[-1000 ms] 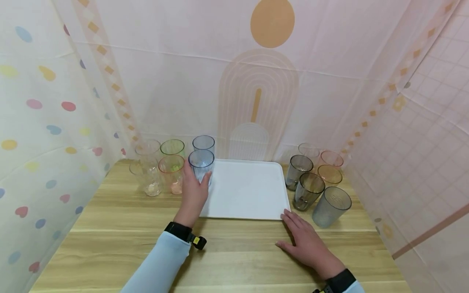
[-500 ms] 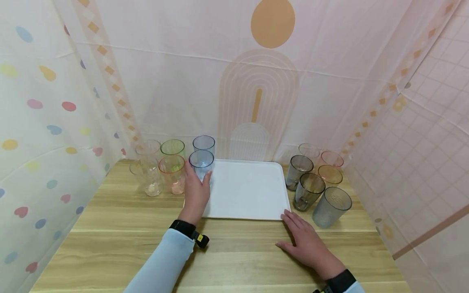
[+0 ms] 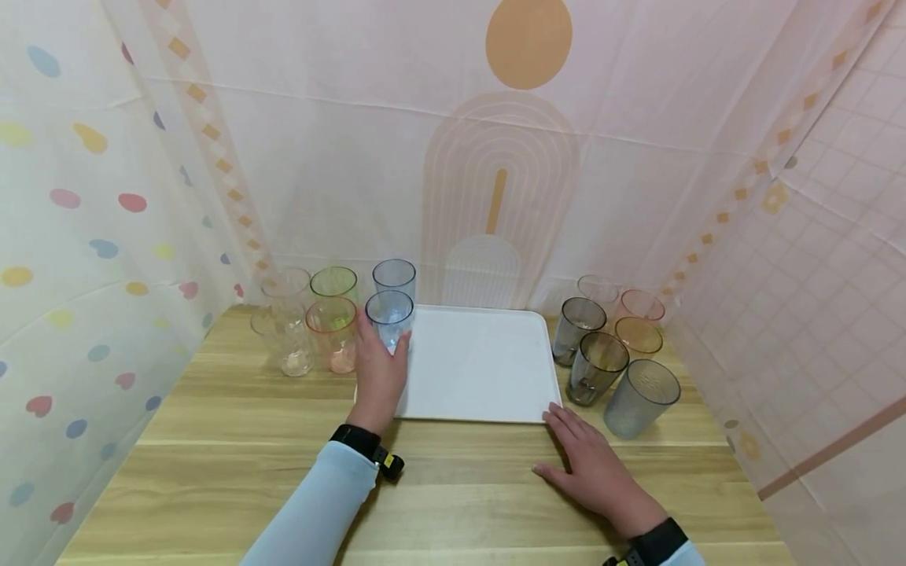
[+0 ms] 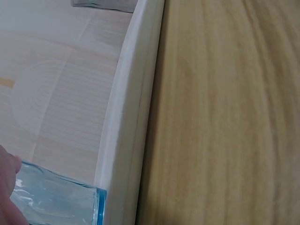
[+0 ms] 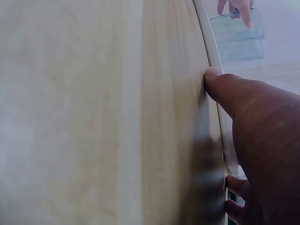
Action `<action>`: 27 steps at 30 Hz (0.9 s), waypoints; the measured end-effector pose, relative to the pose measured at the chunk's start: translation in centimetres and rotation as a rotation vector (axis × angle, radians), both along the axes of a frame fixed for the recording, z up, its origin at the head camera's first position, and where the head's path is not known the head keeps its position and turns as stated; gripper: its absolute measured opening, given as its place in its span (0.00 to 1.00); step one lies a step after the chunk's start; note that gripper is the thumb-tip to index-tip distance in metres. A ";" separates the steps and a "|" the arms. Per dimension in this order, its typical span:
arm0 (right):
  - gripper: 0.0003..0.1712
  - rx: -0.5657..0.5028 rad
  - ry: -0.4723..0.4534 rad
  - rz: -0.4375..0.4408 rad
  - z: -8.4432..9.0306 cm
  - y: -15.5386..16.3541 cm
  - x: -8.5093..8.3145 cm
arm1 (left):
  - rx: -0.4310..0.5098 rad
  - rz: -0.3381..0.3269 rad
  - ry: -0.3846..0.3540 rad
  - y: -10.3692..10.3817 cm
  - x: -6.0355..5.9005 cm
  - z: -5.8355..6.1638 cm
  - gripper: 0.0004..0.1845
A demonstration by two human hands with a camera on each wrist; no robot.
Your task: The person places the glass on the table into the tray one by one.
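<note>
Left hand: the left hand [image 3: 379,376] wraps its fingers [image 3: 366,334] and thumb around the near blue tumbler [image 3: 389,318], gripping it low on its wall.
Blue tumbler: upright, at the left rear corner of the white tray [image 3: 481,393]; whether it stands on the tray or is lifted clear cannot be told. In the left wrist view its base [image 4: 56,199] sits just inside the tray's raised rim [image 4: 129,126].
Right hand: the right hand [image 3: 591,468] lies flat on the bench [image 3: 248,464], fingers straight and spread, holding nothing; the fingertips [image 3: 550,415] touch the tray's near right corner, and the right wrist view shows the thumb [image 5: 220,86] against the rim.
Left cluster: a second blue tumbler [image 3: 393,275] just behind the held one, then a green tumbler [image 3: 333,283], an orange-tinted tumbler [image 3: 330,334] and clear tumblers [image 3: 285,322], all upright beside the tray.
Right cluster: smoky grey tumblers [image 3: 596,367], a frosted grey tumbler [image 3: 640,397], and amber and pink ones [image 3: 639,318] behind, near the tray's right edge.
Surroundings: patterned pastel cloth [image 3: 495,157] hangs round the bench.
</note>
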State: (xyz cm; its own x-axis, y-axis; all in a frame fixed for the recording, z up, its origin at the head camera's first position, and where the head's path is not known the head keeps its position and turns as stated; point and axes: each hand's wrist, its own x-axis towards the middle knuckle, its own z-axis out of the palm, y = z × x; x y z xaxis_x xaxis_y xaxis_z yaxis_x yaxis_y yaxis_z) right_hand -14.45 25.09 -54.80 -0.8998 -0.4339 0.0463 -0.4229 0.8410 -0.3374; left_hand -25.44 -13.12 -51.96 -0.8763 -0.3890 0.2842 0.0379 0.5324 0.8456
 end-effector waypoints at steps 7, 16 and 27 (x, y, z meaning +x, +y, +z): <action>0.53 -0.006 0.002 0.000 0.0 0.0 0.0 | -0.032 0.003 0.022 0.2 0.3 0.2 0.56; 0.53 -0.010 0.009 0.004 0.0 0.0 0.0 | -0.055 -0.039 0.082 0.1 2.1 -0.1 0.59; 0.53 -0.003 0.002 0.002 -0.1 0.1 0.0 | -0.066 -0.126 0.061 -2.0 7.4 0.7 0.44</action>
State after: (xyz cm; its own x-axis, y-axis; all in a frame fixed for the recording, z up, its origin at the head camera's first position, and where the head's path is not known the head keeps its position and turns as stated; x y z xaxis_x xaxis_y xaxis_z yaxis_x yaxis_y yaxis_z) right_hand -14.47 25.16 -54.92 -0.8988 -0.4356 0.0495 -0.4254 0.8392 -0.3389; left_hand -17.99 -15.16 -51.24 -0.8973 -0.2554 0.3600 0.1585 0.5747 0.8029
